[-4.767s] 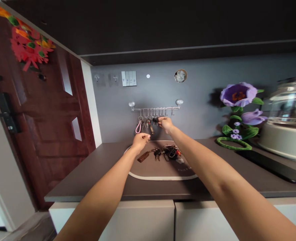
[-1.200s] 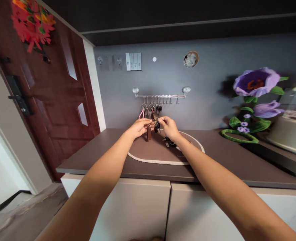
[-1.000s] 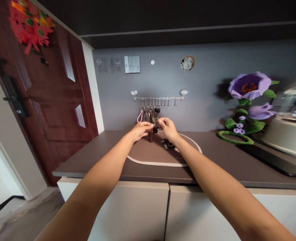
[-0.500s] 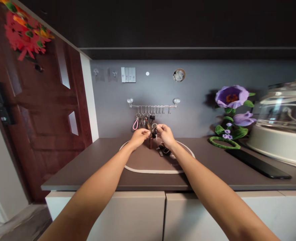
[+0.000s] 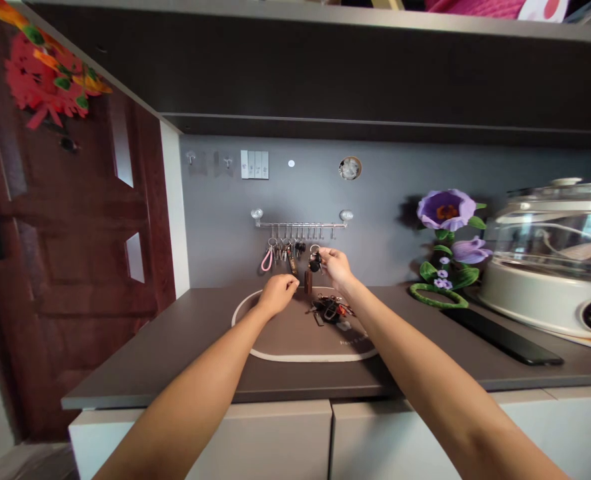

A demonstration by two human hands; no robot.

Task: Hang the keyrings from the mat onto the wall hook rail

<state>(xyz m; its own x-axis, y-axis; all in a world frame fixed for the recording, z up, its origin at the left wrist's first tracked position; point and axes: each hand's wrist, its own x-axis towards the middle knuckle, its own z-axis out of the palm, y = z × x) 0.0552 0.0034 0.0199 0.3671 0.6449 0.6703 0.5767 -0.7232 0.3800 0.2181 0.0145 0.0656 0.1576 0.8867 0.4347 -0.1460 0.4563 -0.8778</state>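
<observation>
wide view from camera on the person's head, facing forward and somewhat down, across the surface [image 5: 145, 350] to the grey wall [image 5: 215, 227], quite near, forearms [image 5: 215, 367] entering from bottom edge, hands [image 5: 278, 295] around the centre, door [image 5: 85, 267] at left side

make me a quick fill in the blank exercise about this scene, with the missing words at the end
1. The person's ____ hand holds up a bunch of keys.
2. The looped strap hanging below the hook rail is ____ in colour.
3. The heaped keys lie ____ the mat.
4. The red flower decoration hangs on the ____.

Missing words: right; pink; on; door
</observation>
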